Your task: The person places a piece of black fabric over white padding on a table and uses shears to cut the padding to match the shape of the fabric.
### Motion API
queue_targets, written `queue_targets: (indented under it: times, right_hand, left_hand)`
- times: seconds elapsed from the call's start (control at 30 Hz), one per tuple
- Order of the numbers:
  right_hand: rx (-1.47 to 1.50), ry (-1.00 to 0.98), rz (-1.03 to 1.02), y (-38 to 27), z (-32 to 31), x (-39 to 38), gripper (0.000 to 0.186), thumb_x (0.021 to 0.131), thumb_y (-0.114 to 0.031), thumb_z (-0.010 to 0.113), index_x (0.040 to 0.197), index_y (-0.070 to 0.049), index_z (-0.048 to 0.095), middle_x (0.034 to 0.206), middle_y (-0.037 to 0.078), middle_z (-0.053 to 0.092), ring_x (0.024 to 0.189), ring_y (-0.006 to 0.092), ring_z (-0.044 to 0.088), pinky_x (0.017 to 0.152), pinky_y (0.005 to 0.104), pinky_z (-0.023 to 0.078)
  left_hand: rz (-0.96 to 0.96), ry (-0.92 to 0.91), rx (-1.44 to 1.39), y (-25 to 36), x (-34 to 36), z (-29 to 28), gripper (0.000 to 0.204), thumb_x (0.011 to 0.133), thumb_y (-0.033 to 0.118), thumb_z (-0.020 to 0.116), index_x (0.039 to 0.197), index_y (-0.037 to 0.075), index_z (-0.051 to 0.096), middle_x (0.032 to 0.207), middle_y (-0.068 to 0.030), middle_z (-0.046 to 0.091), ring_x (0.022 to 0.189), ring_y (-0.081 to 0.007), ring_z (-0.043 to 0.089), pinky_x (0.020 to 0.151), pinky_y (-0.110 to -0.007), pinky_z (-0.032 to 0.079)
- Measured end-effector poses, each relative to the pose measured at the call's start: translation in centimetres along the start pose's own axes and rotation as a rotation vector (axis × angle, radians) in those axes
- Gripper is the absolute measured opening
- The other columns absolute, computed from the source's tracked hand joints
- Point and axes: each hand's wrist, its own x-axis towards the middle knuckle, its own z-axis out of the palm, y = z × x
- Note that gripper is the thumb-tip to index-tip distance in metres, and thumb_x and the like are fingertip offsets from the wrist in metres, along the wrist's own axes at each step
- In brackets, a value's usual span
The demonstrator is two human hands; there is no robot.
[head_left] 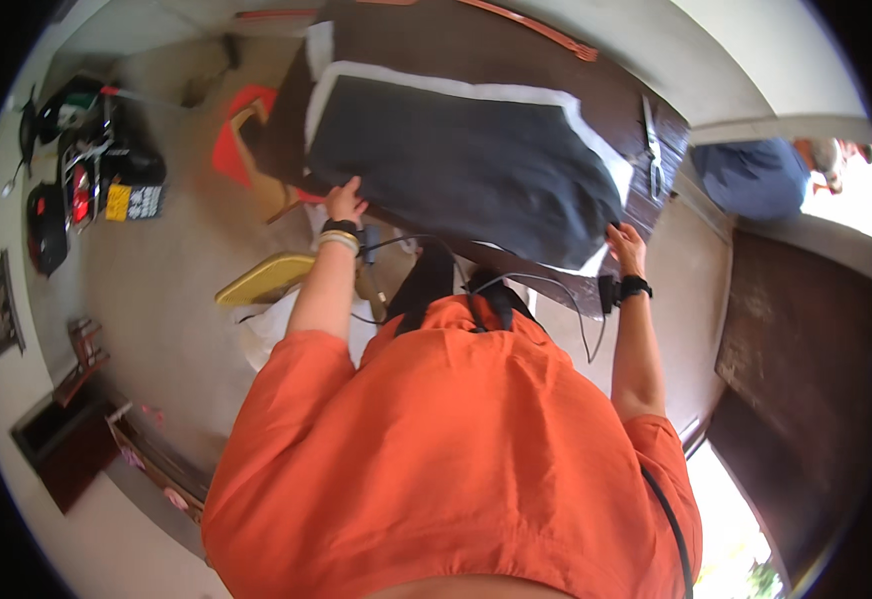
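A large piece of dark grey cloth (456, 155) lies spread over a brown table, with a white layer (426, 78) showing from under it along the far and right edges. At the cloth's near left edge, my left hand (345, 203) has its fingers closed on the border. My right hand (626, 247) pinches the near right corner, where the cloth is slightly rumpled. Both hands wear wrist straps with small dark devices and cables. To the right of the cloth lies a pair of scissors (653, 150), touched by neither hand.
The brown table (396, 35) carries an orange-red strip (536, 28) along its far edge. Left of it stand a red and tan chair (246, 150) and a yellow-edged seat (266, 278). A parked motorcycle (91, 165) is farther left. Cables (546, 280) hang between my arms.
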Motion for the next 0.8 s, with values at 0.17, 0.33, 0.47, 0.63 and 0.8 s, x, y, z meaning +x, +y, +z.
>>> queue_targets:
  times: [0.17,0.33,0.47,0.63,0.8]
  right_hand:
    - [0.066,-0.047,0.043,1.1,-0.2,1.2,0.023,0.078,-0.027,0.068,0.089,-0.009,0.06,0.069,-0.002,0.06,0.057,0.0038,0.053,0.049,0.0171,0.038]
    - [0.054,-0.048,0.101,1.1,0.0,1.4,0.021,0.079,-0.023,0.067,0.092,-0.009,0.058,0.068,-0.004,0.058,0.056,0.0026,0.053,0.046,0.0148,0.037]
    - [0.04,-0.038,0.126,1.2,0.0,1.4,0.026,0.077,-0.027,0.068,0.092,-0.008,0.06,0.071,-0.002,0.061,0.06,0.0045,0.055,0.051,0.0176,0.04]
    - [0.035,-0.021,0.125,1.0,0.4,1.4,0.025,0.076,-0.024,0.068,0.091,-0.005,0.062,0.07,0.0,0.062,0.058,0.0058,0.056,0.049,0.018,0.04]
    - [-0.059,0.036,0.001,-0.2,0.3,1.1,0.024,0.074,-0.022,0.069,0.088,-0.003,0.063,0.072,0.003,0.063,0.058,0.0067,0.055,0.049,0.0197,0.04]
  left_hand:
    - [0.009,0.003,-0.068,0.4,-0.6,0.0,0.027,0.075,0.021,0.069,0.092,0.008,0.053,0.09,-0.0068,0.054,0.078,-0.0226,0.05,0.067,-0.04,0.048]
    - [0.097,0.084,-0.059,1.6,-0.9,-0.2,0.021,0.076,0.02,0.068,0.087,0.008,0.054,0.083,-0.0049,0.056,0.071,-0.019,0.053,0.065,-0.037,0.048]
    - [0.085,0.07,-0.006,2.5,-0.1,-0.4,0.018,0.077,0.017,0.067,0.086,0.008,0.054,0.077,-0.0046,0.056,0.065,-0.0176,0.054,0.064,-0.035,0.049]
    - [0.091,0.035,-0.001,2.8,0.1,-0.9,0.015,0.078,0.015,0.066,0.084,0.006,0.055,0.076,-0.0042,0.056,0.063,-0.0166,0.053,0.064,-0.035,0.049]
    - [0.089,0.028,0.007,2.8,-0.2,-0.9,0.014,0.078,0.013,0.066,0.083,0.006,0.055,0.077,-0.0043,0.057,0.064,-0.0164,0.054,0.063,-0.034,0.049]
